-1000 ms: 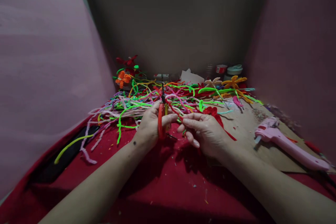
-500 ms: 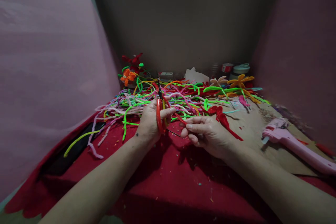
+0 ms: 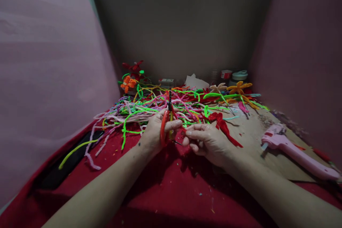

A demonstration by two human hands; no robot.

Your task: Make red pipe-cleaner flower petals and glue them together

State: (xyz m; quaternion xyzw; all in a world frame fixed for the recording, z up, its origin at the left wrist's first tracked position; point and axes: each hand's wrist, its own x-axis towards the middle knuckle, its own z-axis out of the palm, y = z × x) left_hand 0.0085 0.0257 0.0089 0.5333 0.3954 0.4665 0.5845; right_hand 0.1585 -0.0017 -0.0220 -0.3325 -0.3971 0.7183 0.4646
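Note:
My left hand (image 3: 154, 130) is closed around scissors (image 3: 163, 128) with red-orange handles, a yellowish inner part and dark blades pointing up and away. A red pipe cleaner (image 3: 184, 131) runs from beside my left thumb to my right hand (image 3: 207, 139), whose thumb and fingers pinch its end. A thin dark wire-like piece (image 3: 177, 143) shows between the hands, low down. Both hands hover over the near side of a tangled pile of coloured pipe cleaners (image 3: 133, 114). Just beyond my right hand lies a red pipe-cleaner flower piece (image 3: 226, 128).
A pink glue gun (image 3: 296, 151) rests on a tan board (image 3: 252, 133) at right. At left a dark flat object (image 3: 64, 162) lies on the red cloth (image 3: 171, 196). Finished flowers, including an orange one (image 3: 128, 84), and a lidded jar (image 3: 239, 75) stand at the back.
The hands have come closer together, and less of the red pipe cleaner shows between them. The scissors point more straight up. The whole view has shifted slightly.

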